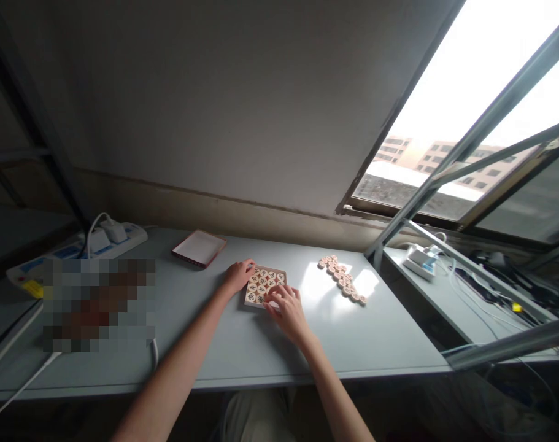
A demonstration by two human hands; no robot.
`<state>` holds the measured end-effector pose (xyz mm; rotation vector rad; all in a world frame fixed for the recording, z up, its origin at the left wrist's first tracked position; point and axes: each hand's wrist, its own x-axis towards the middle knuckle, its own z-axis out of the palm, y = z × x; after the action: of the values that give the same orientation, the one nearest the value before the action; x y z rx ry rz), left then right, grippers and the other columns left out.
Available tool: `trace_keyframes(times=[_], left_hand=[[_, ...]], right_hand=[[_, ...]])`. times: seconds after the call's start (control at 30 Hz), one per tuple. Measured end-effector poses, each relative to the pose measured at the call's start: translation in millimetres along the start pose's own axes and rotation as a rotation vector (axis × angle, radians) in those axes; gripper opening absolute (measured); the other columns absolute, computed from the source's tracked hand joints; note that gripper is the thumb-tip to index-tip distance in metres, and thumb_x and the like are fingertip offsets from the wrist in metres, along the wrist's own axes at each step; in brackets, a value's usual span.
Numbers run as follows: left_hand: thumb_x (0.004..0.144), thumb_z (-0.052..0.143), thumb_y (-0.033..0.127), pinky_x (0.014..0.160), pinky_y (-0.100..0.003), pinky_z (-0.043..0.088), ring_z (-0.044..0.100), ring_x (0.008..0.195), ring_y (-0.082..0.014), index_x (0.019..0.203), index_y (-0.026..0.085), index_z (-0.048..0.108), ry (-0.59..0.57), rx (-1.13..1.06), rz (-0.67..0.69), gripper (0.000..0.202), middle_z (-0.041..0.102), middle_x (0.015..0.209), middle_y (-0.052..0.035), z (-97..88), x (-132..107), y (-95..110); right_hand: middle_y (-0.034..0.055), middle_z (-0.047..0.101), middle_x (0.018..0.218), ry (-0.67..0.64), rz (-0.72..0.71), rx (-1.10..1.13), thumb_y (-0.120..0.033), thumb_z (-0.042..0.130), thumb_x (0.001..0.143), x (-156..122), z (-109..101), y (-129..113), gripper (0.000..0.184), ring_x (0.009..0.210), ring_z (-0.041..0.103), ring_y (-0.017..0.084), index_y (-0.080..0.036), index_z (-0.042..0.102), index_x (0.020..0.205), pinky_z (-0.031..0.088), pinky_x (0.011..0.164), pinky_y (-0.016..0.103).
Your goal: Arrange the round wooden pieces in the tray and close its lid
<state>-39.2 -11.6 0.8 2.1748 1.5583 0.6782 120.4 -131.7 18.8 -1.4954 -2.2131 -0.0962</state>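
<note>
A shallow open box (251, 304) lies on the table in front of me, with round wooden Chinese chess pieces (261, 289) set in rows inside it. My left hand (237, 277) is at the box's upper left corner, its fingers curled against the side. Over the lower right part of the box is my right hand (287, 309), its fingers bent and closed together around a pale chess piece, mostly covered by the fingertips. The hand hides that corner of the box. To the right, more chess pieces (342, 279) lie loose in a slanting cluster.
A red-edged box lid (199, 248) lies upside down at the back left of the table (353, 344). Power strips with plugs (116, 234) and cables stand at the far left, beside a blurred-out patch. Metal bed-frame bars (401, 218) and a second table with another power strip (420, 263) are on the right.
</note>
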Motion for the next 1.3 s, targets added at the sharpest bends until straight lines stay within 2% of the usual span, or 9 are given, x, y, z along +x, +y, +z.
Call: trace_keyframes(times=[0.1,0.23,0.37,0.47,0.67,0.83,0.97,1.17,1.3], left_hand=[[0.083,0.041,0.032,0.063,-0.021,0.037,0.060,0.078,-0.0153,0.096,0.020,0.060,0.003,-0.006,0.011,0.025,0.067,0.088,-0.0056,0.6,0.1,-1.0],[0.083,0.041,0.031,0.060,-0.021,0.035,0.060,0.075,-0.0152,0.094,0.020,0.060,0.006,0.003,0.022,0.025,0.067,0.084,-0.0051,2.6,0.7,-2.8],[0.084,0.040,0.032,0.057,-0.020,0.033,0.059,0.071,-0.0143,0.093,0.020,0.060,0.005,-0.011,0.038,0.025,0.067,0.080,-0.0048,3.7,2.1,-4.4],[0.084,0.041,0.032,0.056,-0.019,0.032,0.060,0.070,-0.0136,0.092,0.020,0.060,-0.017,-0.029,0.033,0.024,0.067,0.080,-0.0044,4.1,3.9,-5.7],[0.084,0.041,0.032,0.056,-0.019,0.032,0.060,0.072,-0.0141,0.093,0.020,0.059,-0.019,-0.029,0.017,0.024,0.067,0.080,-0.0043,4.7,4.9,-6.1],[0.083,0.042,0.031,0.060,-0.020,0.034,0.060,0.077,-0.0154,0.094,0.021,0.060,0.005,0.000,0.019,0.024,0.067,0.086,-0.0046,5.4,3.7,-5.7],[0.083,0.042,0.032,0.060,-0.020,0.035,0.060,0.076,-0.0151,0.094,0.021,0.060,0.011,-0.006,0.025,0.024,0.067,0.084,-0.0044,5.8,2.7,-5.6],[0.083,0.042,0.031,0.062,-0.020,0.036,0.060,0.077,-0.0146,0.095,0.020,0.059,0.010,-0.019,0.010,0.024,0.067,0.086,-0.0052,4.9,1.2,-4.0],[0.083,0.041,0.033,0.058,-0.019,0.035,0.060,0.074,-0.0142,0.095,0.020,0.060,-0.001,-0.024,0.010,0.025,0.067,0.083,-0.0048,4.0,1.1,-3.5]], right_hand=[[0.0038,0.054,0.100,0.088,0.059,-0.048,-0.032,0.037,0.089,9.2,-0.3,21.2,0.024,0.093,0.047,0.017,-0.023,0.059,0.085,0.031,0.083,0.033],[0.0086,0.048,0.116,0.234,0.367,-0.228,-0.030,0.036,0.087,22.6,-0.8,83.6,0.027,0.105,0.043,0.022,-0.020,0.055,0.103,0.029,0.088,0.039],[0.0132,0.032,0.135,0.161,0.556,-0.390,-0.033,0.040,0.083,24.8,-0.1,143.0,0.042,0.123,0.025,0.028,-0.015,0.044,0.121,0.010,0.098,0.050],[0.0114,0.042,0.129,0.065,0.543,-0.345,-0.030,0.037,0.085,20.3,-0.5,159.4,0.036,0.124,0.027,0.027,-0.017,0.050,0.115,0.007,0.099,0.052],[0.0048,0.060,0.104,0.086,0.313,-0.101,-0.026,0.034,0.086,-4.3,-9.6,125.5,0.026,0.096,0.053,0.019,-0.022,0.058,0.095,0.026,0.094,0.042],[-0.0003,0.064,0.084,0.045,0.209,0.133,-0.036,0.050,0.079,-19.8,-27.9,92.0,0.015,0.083,0.056,0.018,-0.024,0.061,0.080,0.029,0.091,0.041],[0.0036,0.063,0.088,0.121,0.206,0.340,-0.039,0.052,0.079,-12.2,-33.4,63.6,0.021,0.081,0.056,0.018,-0.022,0.060,0.089,0.038,0.080,0.034],[0.0015,0.060,0.102,0.001,0.066,0.226,-0.035,0.052,0.081,-4.1,-13.7,17.2,0.020,0.100,0.050,0.020,-0.029,0.057,0.099,0.020,0.098,0.047],[0.0021,0.058,0.103,0.078,0.112,0.057,-0.031,0.042,0.087,-12.8,-8.8,11.8,0.017,0.101,0.048,0.018,-0.025,0.056,0.095,0.017,0.100,0.045]])
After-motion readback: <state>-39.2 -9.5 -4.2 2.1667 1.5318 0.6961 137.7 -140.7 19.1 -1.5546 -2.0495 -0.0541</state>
